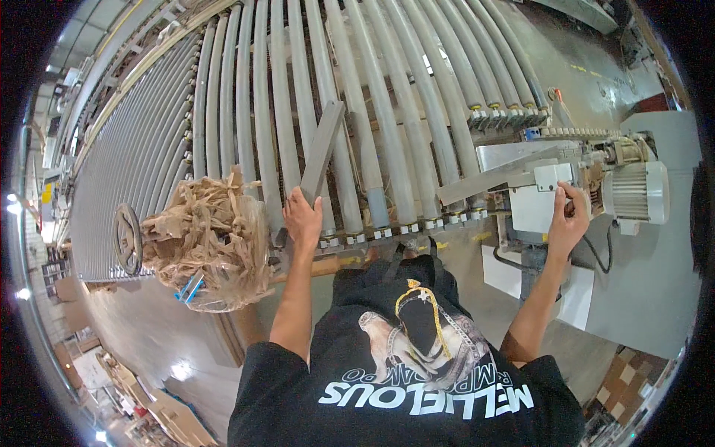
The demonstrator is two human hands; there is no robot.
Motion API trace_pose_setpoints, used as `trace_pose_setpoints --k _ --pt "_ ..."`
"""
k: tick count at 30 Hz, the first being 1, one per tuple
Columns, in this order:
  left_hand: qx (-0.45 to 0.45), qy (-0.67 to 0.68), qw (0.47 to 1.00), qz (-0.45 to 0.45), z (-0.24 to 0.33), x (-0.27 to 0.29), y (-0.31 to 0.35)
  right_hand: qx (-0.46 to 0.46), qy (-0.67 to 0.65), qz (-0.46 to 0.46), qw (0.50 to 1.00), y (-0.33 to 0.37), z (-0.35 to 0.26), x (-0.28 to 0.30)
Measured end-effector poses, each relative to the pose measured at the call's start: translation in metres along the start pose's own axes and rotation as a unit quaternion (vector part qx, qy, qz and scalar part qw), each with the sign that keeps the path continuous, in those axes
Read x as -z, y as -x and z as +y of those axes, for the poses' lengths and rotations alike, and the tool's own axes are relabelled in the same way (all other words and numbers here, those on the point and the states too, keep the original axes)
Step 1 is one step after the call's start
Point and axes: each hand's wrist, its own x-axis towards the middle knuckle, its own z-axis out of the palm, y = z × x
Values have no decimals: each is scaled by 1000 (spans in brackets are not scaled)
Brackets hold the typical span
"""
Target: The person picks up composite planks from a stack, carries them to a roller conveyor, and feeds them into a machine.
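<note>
My left hand (304, 217) is closed around the lower end of a flat grey strip (325, 149), which slants up and away over the conveyor rollers. At the machine on the right, my right hand (567, 217) has its fingers curled, with the fingertips against the lower edge of a pale metal block (553, 177). Whether they grip the block or something small is hard to make out. A second grey strip (491, 179) runs from the rollers toward that block, its near-left end resting over the roller ends.
Metal rollers (279, 97) fill the far side. Left of me stands a clear bag (216, 246) stuffed with crumpled brown paper, beside a handwheel (128, 238). A finned motor (635, 192) and a black cable (599, 257) are at the right. Stacked boards (164, 417) lie lower left.
</note>
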Motion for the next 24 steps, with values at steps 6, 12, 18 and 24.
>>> trace_pose_setpoints --k 6,12,18,24 --pt "26 6 998 -51 22 13 0 4 -39 20 999 0 0 0" --pt "-255 107 956 101 133 11 -9 -25 -59 28 998 3 3 -4" --pt "-356 229 897 -128 298 -54 33 -1 -57 20 998 2 -3 -5" --pt "-430 138 889 -73 300 -71 52 11 -44 4 999 2 -2 -5"
